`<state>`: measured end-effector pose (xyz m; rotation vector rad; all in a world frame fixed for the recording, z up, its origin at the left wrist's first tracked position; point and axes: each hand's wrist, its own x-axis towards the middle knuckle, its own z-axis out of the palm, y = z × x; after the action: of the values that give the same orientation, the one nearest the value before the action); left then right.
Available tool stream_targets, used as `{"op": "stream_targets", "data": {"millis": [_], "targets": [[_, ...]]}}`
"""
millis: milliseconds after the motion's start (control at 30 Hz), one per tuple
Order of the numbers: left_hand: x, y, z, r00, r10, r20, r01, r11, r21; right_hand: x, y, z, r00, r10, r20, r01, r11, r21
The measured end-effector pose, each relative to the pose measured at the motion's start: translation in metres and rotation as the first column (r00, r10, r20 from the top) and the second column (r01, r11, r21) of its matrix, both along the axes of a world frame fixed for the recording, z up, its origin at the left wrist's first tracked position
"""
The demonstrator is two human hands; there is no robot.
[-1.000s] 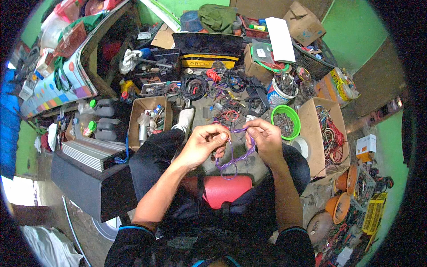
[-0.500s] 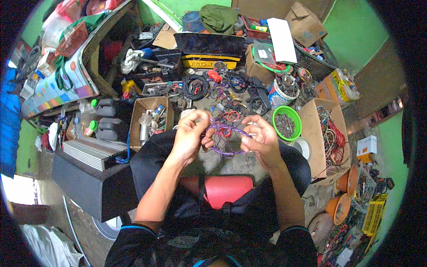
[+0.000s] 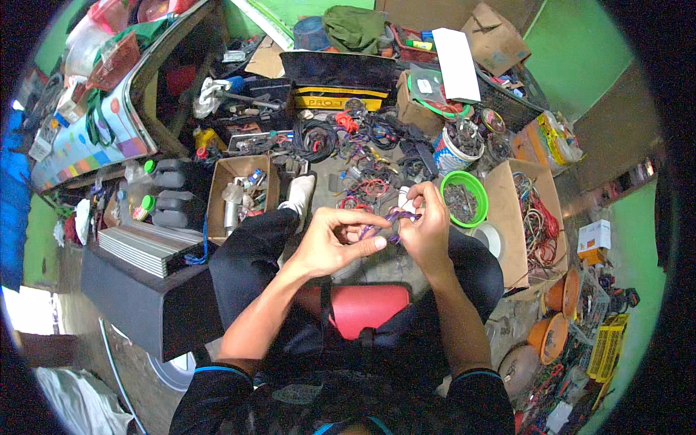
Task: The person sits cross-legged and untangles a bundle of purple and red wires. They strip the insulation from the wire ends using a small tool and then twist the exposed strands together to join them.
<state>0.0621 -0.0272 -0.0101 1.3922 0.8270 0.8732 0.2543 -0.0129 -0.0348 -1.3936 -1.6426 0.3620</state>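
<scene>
A loop of twisted purple wire (image 3: 397,215) is bunched between my hands, above the floor and in front of my lap. My left hand (image 3: 335,241) is closed around its left side, thumb pointing right and fingers curled inward. The right end is pinched by my right hand (image 3: 425,226), its fingers bent and close to the left fingertips. Part of the loop is hidden behind the fingers. Beyond my hands, several red and black wires (image 3: 373,187) lie tangled on the floor.
To the left stand a cardboard box (image 3: 272,190) of small parts and a finned metal amplifier (image 3: 148,246) on a black box. On the right are a green basin (image 3: 480,190) of small metal pieces and a carton (image 3: 507,239) of coloured wires. A red cushioned seat (image 3: 368,310) shows between my legs.
My hands have come closer together, and the purple loop, stretched out before, is now gathered between them. My left hand has moved right and down, its thumb now extended. A white-socked foot shows more.
</scene>
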Motion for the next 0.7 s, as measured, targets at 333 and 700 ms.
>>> {"op": "stream_targets", "data": {"millis": [333,700], "targets": [[0.0,0.009,-0.002,0.923,0.269,-0.275,-0.191,0.941,0.28,0.009,0.008,-0.007,0.999,0.039,-0.001,-0.038,0.995,-0.093],[-0.017,0.021,-0.01,0.827,0.533,-0.177,-0.493,0.84,0.226,0.042,-0.001,0.025,0.437,0.208,-0.875,-0.789,0.555,-0.262]]}}
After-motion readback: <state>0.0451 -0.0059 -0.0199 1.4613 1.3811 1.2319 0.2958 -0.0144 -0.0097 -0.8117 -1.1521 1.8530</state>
